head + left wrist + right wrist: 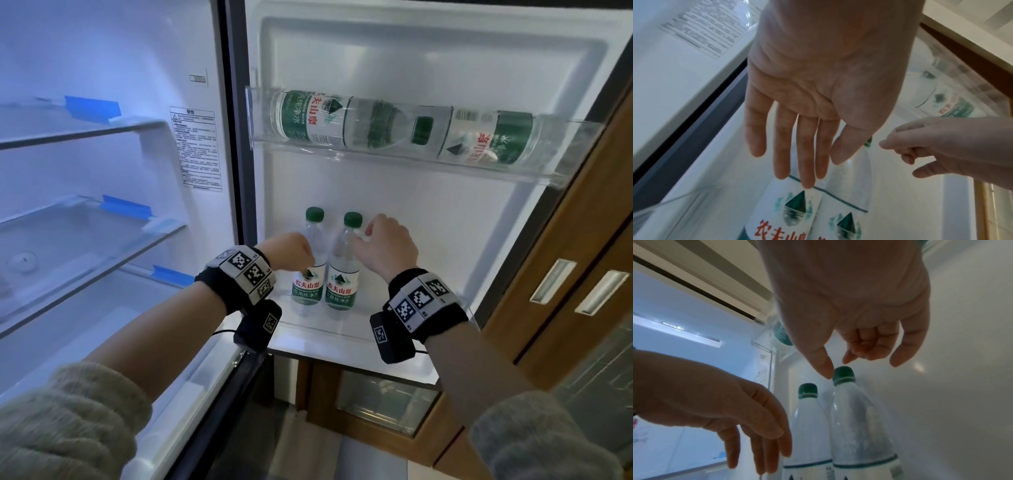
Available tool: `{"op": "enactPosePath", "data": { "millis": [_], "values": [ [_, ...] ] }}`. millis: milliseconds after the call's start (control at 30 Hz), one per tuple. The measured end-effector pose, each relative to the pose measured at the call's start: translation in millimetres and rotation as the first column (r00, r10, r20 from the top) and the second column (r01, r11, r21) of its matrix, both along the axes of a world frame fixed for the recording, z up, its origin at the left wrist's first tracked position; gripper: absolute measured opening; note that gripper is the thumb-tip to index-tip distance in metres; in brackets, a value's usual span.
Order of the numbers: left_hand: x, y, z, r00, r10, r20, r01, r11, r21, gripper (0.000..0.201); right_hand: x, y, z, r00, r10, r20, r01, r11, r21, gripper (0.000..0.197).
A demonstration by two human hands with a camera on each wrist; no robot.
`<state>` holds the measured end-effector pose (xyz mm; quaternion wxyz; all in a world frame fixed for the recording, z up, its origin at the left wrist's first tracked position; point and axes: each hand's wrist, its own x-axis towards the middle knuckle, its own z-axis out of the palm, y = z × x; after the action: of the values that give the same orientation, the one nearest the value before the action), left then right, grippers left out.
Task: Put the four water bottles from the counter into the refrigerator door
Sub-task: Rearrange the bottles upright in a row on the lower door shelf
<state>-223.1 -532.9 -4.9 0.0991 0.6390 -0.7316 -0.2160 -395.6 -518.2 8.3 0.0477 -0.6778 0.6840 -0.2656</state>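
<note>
Two clear water bottles with green caps stand upright side by side on the lower door shelf (342, 337): the left bottle (310, 274) (781, 211) (807, 426) and the right bottle (342, 274) (849, 186) (859, 426). Two more bottles lie on their sides in the upper door shelf (411, 157), one at the left (308, 116) and one at the right (486, 140). My left hand (291, 253) (797, 154) hangs in front of the left bottle with straight fingers, holding nothing. My right hand (383, 246) (859, 345) hovers beside the right bottle's cap, fingers loosely curled and empty.
The refrigerator stands open, with glass shelves (85, 133) in the lit interior at the left. A printed label (198, 147) is stuck on the inner side wall. Wooden cabinet doors (565, 274) with metal handles stand close behind the open door at the right.
</note>
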Motion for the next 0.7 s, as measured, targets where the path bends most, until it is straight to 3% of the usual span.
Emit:
{"op": "enactPosePath", "data": {
  "millis": [133,233,333,433,500,567,700],
  "values": [
    [-7,18,22,0.991,0.003,-0.137,-0.02,0.992,-0.126,0.022,4,17,24,0.986,0.159,-0.043,-0.162,0.985,-0.054,0.012],
    [-14,33,44,0.968,0.004,-0.25,-0.056,0.977,-0.203,0.02,7,30,46,0.946,0.314,-0.076,-0.322,0.937,-0.136,0.012],
    [-26,50,67,0.947,-0.002,-0.321,-0.082,0.966,-0.247,0.018,8,44,81,0.863,0.484,-0.147,-0.505,0.829,-0.239,0.016],
    [-35,58,86,0.92,-0.004,-0.391,-0.123,0.946,-0.299,0.018,2,52,113,0.784,0.612,-0.102,-0.6,0.706,-0.376,0.012],
    [-38,62,95,0.893,0.002,-0.451,-0.164,0.933,-0.32,0.019,-5,49,130,0.782,0.623,-0.017,-0.554,0.681,-0.479,0.009],
    [-38,64,104,0.879,0.002,-0.478,-0.194,0.915,-0.353,0.018,-12,40,147,0.82,0.572,0.018,-0.484,0.71,-0.511,0.01],
    [-32,67,129,0.838,-0.066,-0.542,-0.215,0.873,-0.439,0.018,-14,23,175,0.914,0.398,-0.077,-0.392,0.818,-0.42,0.025]
  ]
}}
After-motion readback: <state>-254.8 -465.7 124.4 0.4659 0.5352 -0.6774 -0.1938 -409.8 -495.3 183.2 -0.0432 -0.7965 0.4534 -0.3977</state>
